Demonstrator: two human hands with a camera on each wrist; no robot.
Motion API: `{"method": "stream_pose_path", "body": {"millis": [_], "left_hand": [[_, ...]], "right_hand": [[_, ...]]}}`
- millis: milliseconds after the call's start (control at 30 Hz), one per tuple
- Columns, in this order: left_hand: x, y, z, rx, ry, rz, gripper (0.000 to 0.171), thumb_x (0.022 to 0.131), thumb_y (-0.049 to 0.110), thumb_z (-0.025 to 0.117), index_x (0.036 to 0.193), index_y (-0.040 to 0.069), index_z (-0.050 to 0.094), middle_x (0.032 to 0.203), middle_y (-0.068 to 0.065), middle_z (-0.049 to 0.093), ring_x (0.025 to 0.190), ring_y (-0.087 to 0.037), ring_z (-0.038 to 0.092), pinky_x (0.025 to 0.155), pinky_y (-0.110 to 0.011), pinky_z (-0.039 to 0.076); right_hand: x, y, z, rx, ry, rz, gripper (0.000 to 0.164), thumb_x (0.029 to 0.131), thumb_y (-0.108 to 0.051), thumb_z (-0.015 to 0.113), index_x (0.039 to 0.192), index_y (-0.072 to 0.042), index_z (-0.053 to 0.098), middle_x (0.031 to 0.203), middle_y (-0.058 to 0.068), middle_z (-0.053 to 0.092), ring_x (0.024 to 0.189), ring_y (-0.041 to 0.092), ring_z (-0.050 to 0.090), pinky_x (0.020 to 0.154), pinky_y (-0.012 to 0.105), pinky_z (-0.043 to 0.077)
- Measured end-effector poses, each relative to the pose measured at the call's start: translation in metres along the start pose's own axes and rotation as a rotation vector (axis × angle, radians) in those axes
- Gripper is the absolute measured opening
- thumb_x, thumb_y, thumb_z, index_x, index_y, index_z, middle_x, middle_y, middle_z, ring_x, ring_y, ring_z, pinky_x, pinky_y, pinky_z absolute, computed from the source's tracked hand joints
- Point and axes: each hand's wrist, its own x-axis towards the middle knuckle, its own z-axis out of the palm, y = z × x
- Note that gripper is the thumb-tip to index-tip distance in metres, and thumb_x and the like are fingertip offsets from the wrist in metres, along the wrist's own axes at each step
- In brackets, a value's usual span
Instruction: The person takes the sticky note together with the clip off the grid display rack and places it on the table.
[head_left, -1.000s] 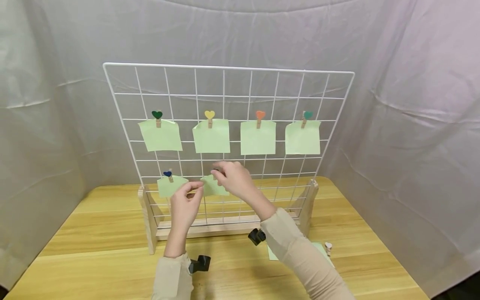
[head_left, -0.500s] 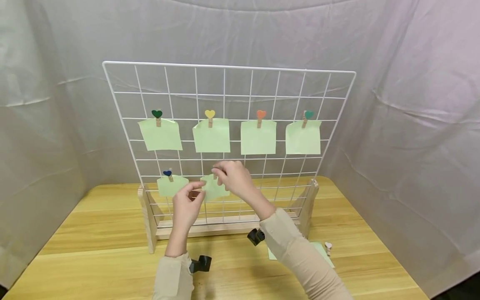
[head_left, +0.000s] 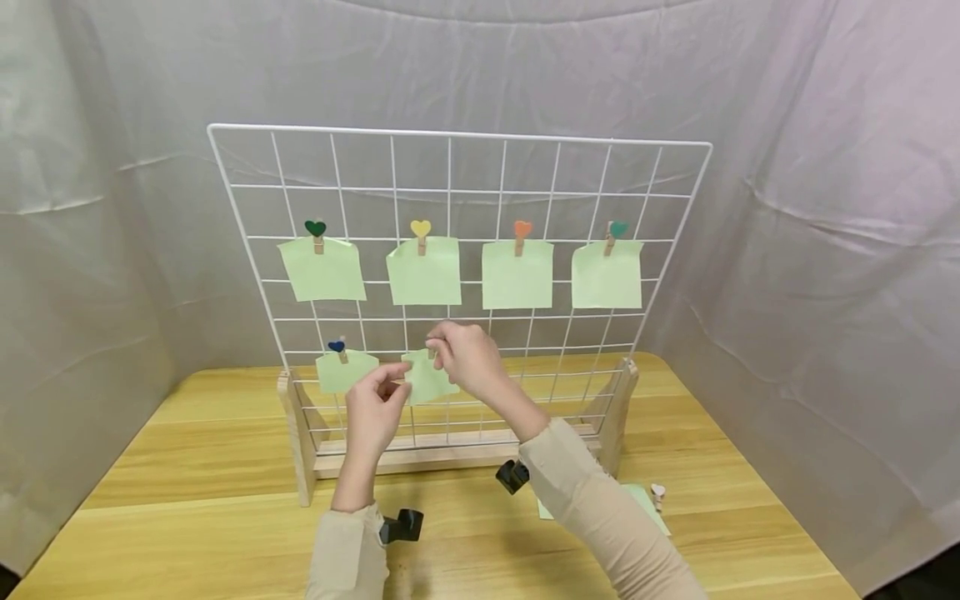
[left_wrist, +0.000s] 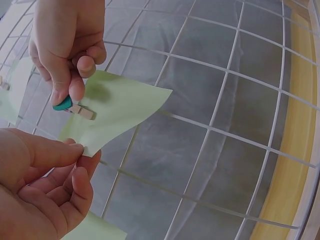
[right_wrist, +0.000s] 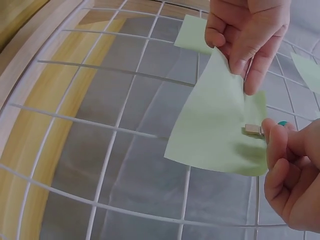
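A pale green paper note (head_left: 429, 385) lies against the lower part of a white wire grid (head_left: 459, 133). My left hand (head_left: 373, 417) pinches the note's left edge between thumb and fingertips. At the note's top, my right hand (head_left: 472, 360) pinches a small wooden clothespin (left_wrist: 84, 111) by its teal heart end, between thumb and fingers. In the right wrist view the clothespin's wooden tip lies over the face of the paper (right_wrist: 215, 125). Whether it also grips a wire is hidden. Left of my hands, another green note (head_left: 341, 373) hangs from a clothespin with a dark blue heart.
Above hangs a row of several green notes (head_left: 517, 279) on heart clothespins. Wooden feet (head_left: 296, 442) hold the grid on the wooden table (head_left: 187, 517). Beyond my right sleeve lie green paper (head_left: 645, 502) and a white-heart clothespin (head_left: 657, 493). Grey cloth (head_left: 525, 67) surrounds the table.
My left hand has shifted slightly right, still at the note's edge. The note's lower edge has dropped a little. My right hand stays at the clothespin, nearly unmoved.
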Motion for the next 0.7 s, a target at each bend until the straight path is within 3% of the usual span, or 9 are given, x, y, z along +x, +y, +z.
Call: {"method": "stream_pose_path", "body": {"millis": [200,500,700], "left_hand": [[-0.001,0.002,-0.002,-0.002,0.001,0.012,0.019,0.078,-0.006,0.060,0.097,-0.003,0.065,0.088,-0.015,0.064,0.064,-0.020,0.054,0.051,-0.020,0.041],[-0.002,0.001,-0.004,0.002,-0.005,0.005,0.019,0.077,-0.006,0.061,0.096,-0.003,0.065,0.089,-0.015,0.065,0.065,-0.019,0.055,0.053,-0.020,0.042],[-0.003,0.002,-0.006,0.013,-0.018,0.023,0.018,0.078,-0.005,0.061,0.096,-0.003,0.066,0.088,-0.015,0.065,0.065,-0.020,0.056,0.053,-0.021,0.042]], "right_hand": [[-0.002,0.002,0.005,-0.058,0.106,-0.071,0.012,0.089,-0.011,0.054,0.092,-0.002,0.062,0.062,-0.002,0.059,0.046,0.006,0.051,0.046,0.017,0.039],[-0.005,0.008,0.018,-0.029,0.293,-0.137,0.008,0.086,-0.008,0.058,0.084,-0.001,0.061,0.060,0.001,0.060,0.049,0.011,0.055,0.046,0.016,0.040],[-0.006,0.009,0.022,0.021,0.350,-0.148,0.006,0.085,-0.004,0.058,0.083,0.002,0.060,0.059,0.004,0.059,0.049,0.012,0.054,0.043,0.015,0.037]]}}
